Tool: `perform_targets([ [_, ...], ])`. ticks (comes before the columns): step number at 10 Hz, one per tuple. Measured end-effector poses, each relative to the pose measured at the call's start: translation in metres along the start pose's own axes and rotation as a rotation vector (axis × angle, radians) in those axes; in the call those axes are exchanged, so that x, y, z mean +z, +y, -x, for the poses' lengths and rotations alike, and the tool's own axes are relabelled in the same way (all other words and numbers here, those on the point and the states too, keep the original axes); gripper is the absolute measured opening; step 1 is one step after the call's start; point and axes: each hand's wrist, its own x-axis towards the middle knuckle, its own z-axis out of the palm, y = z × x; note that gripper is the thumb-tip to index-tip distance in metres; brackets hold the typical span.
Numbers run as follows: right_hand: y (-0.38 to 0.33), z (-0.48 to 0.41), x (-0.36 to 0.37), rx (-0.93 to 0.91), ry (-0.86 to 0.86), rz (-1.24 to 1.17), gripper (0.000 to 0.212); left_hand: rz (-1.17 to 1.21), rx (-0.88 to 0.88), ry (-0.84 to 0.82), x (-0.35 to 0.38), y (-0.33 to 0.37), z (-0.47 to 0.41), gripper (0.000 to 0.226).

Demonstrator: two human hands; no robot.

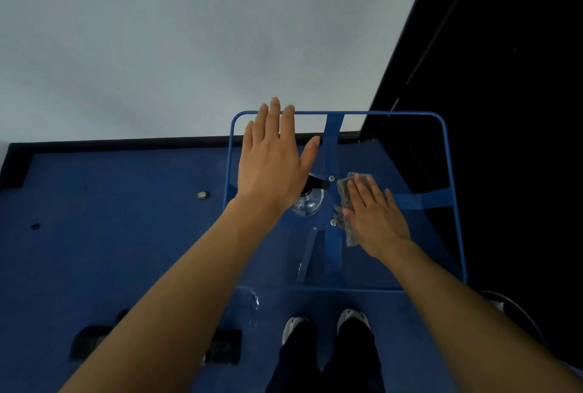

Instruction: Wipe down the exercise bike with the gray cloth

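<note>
The right hand [377, 219] lies flat w/ fingers spread on the fuzzy gray cloth [347, 203], pressing it on a see-through glass table w/ a blue metal frame [454, 190], prob. to grab it. The left hand [274, 156] hovers open near the cloth, holding nothing. No exercise bike in view.

gray woven cloth [347, 203] flat on clear glass tabletop [394, 266] edged by blue metal tube frame [444, 146], under flat right hand [377, 219]. left of cloth, clear plastic spray bottle with black nozzle [310, 195], partly beneath open left hand [273, 159]. below near edge, white-toed shoes [325, 323] on blue carpet floor [126, 235].
</note>
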Motion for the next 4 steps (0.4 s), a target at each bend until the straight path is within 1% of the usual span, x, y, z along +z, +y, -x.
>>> perform_targets([
  [1, -0.003, 0.002, -0.015, 0.015, -0.028, -0.029, 0.056, -0.019, 0.005, -0.016, -0.003, -0.009, 0.008, 0.064],
  [3, -0.014, 0.036, -0.06, 0.057, -0.075, -0.093, 0.051, -0.067, 0.015, -0.134, -0.022, -0.019, 0.032, 0.064],
  [4, -0.019, 0.05, -0.091, 0.087, -0.005, -0.102, 0.051, -0.087, 0.024, -0.13, -0.04, -0.018, 0.041, 0.064],
])
